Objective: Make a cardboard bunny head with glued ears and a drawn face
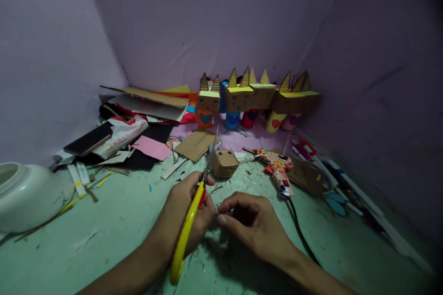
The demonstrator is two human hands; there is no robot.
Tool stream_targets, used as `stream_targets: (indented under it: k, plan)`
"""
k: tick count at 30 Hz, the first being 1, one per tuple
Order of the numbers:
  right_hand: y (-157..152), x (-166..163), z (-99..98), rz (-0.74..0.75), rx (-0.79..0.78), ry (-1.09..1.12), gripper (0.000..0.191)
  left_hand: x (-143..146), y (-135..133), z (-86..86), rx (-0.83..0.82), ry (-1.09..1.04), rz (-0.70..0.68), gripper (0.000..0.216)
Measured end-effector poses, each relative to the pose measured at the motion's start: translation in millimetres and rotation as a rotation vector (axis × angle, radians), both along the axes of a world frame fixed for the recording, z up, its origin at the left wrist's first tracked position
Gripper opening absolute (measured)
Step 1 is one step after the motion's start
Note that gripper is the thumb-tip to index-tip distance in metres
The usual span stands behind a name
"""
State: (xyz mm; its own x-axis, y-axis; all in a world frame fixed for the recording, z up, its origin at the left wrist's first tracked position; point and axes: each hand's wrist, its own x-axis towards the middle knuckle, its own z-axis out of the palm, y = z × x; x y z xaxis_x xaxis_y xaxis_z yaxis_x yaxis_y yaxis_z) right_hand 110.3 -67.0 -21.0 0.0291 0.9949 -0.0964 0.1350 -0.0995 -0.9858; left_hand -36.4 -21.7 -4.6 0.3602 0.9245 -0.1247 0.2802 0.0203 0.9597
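My left hand (192, 209) is closed around a pair of scissors (189, 228) with yellow handles, the blades pointing up and away from me. A bit of red shows between its fingers. Close beside it, my right hand (254, 226) has thumb and forefinger brought together in a pinch. Whatever lies between those fingertips is too small to name. Just beyond the hands sits a small cardboard box (224, 164) with two dark blue spots on top. To its right lies a glue gun (278, 170) covered in colourful patterned wrapping, its black cord running toward me.
Several cardboard animal figures (238, 99) with pointed ears stand along the back wall. Stacked cardboard and paper (148, 103) fill the back left, near a pink paper piece (151, 148). A white pot (32, 198) stands at left. Markers (304, 147) line the right side.
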Motion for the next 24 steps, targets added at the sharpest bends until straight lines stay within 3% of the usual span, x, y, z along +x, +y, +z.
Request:
stream_targets:
  k: [8, 15, 21, 24]
  plan:
    - [1, 3, -4.6, -0.018, 0.057, -0.069, 0.018, 5, -1, 0.5, -0.003, -0.010, -0.019, 0.035]
    - [3, 3, -0.3, -0.051, -0.030, 0.039, 0.015, 4, -1, 4.5, 0.024, 0.002, -0.081, 0.032]
    - [9, 24, 3.7, -0.218, 0.013, 0.312, 0.023, 0, 4, 25.8, 0.390, 0.343, -0.156, 0.021]
    - [12, 33, 1.2, -0.282, 0.084, 0.456, 0.025, 1, 4, 22.9, 0.542, 0.423, -0.232, 0.026]
